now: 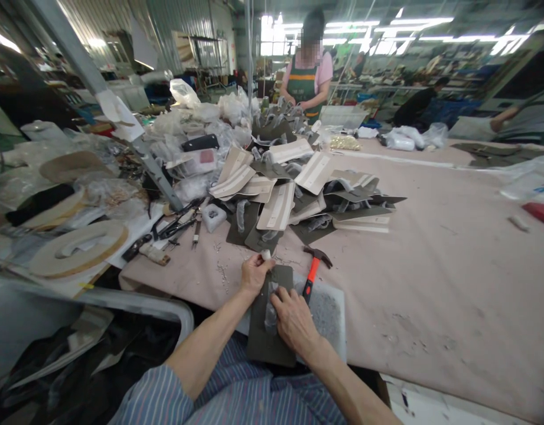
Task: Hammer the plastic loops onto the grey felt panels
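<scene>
A dark olive panel [270, 345] lies lengthwise in front of me, partly over a grey stone slab [329, 310]. On the panel is a strip wrapped in clear plastic [270, 316]. My left hand [254, 274] is at the panel's upper left edge, its fingers pinched around a small white piece [266, 255]. My right hand [293, 316] rests on the panel beside the wrapped strip, its fingers bent; whether they grip the strip is unclear. A hammer with an orange and black handle [313, 273] lies just right of the panel, its head away from me.
Beyond my hands is a heap of dark and beige panels [276, 206] on the pinkish tablecloth [431, 265]. Pliers [178, 227], a tape roll [79, 248] and plastic bags lie left. A bin [183, 316] stands lower left. A person in an apron [305, 88] stands across the table.
</scene>
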### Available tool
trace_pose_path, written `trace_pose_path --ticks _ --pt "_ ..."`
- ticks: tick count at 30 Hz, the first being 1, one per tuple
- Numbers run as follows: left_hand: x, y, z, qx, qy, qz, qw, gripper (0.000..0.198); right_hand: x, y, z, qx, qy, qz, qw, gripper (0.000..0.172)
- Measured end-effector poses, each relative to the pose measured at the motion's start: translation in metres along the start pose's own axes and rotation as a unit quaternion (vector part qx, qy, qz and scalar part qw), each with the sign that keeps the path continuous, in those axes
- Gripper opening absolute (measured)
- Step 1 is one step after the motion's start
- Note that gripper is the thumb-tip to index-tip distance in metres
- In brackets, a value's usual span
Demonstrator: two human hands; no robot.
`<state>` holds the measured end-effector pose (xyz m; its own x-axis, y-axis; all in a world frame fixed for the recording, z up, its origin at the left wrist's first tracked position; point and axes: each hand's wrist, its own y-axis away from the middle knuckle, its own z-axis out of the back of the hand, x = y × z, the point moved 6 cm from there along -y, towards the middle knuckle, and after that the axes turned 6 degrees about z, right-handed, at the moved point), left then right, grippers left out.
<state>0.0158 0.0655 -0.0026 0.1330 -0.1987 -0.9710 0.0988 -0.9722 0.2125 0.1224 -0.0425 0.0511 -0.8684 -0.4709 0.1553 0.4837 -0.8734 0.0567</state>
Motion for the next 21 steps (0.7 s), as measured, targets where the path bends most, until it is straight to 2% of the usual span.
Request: trace_pose_path --ticks 2,5,7,10,13,15,18,21 --pt "-0.001 0.0 -0.001 0.019 -0.005 -0.011 1.0 0.023 -0.006 0.002 -0.001 -0.006 0.005 -0.018 1.0 0.029" --pt "-0.004 0.004 0.002 0.036 -0.009 -0.03 0.999 0.023 -0.029 0.013 0.001 -0.063 0.04 -0.088 0.993 0.035" --pt "-0.007 0.008 0.003 0.037 -0.004 -0.04 0.999 0.022 -0.057 0.026 -0.002 -0.071 0.051 -0.158 0.984 0.04" --pt "-0.012 0.012 0.001 0.052 -0.014 -0.053 0.997 0.021 -0.112 0.05 -0.012 -0.029 0.01 -0.269 0.963 0.041" --pt "-0.013 0.015 0.0 0.055 -0.03 -0.057 0.996 0.023 -0.161 0.075 -0.015 -0.004 -0.025 -0.32 0.947 0.036" --pt "-0.013 0.014 0.001 0.053 -0.046 -0.064 0.995 0.024 -0.183 0.095 -0.014 -0.007 -0.03 -0.334 0.942 0.033" --pt "-0.009 0.01 0.001 0.053 -0.069 -0.075 0.993 0.023 -0.198 0.131 -0.015 -0.024 -0.016 -0.368 0.929 0.034" --pt "-0.006 0.007 0.001 0.061 -0.077 -0.078 0.992 0.022 -0.193 0.16 -0.021 -0.045 0.016 -0.408 0.912 0.037"
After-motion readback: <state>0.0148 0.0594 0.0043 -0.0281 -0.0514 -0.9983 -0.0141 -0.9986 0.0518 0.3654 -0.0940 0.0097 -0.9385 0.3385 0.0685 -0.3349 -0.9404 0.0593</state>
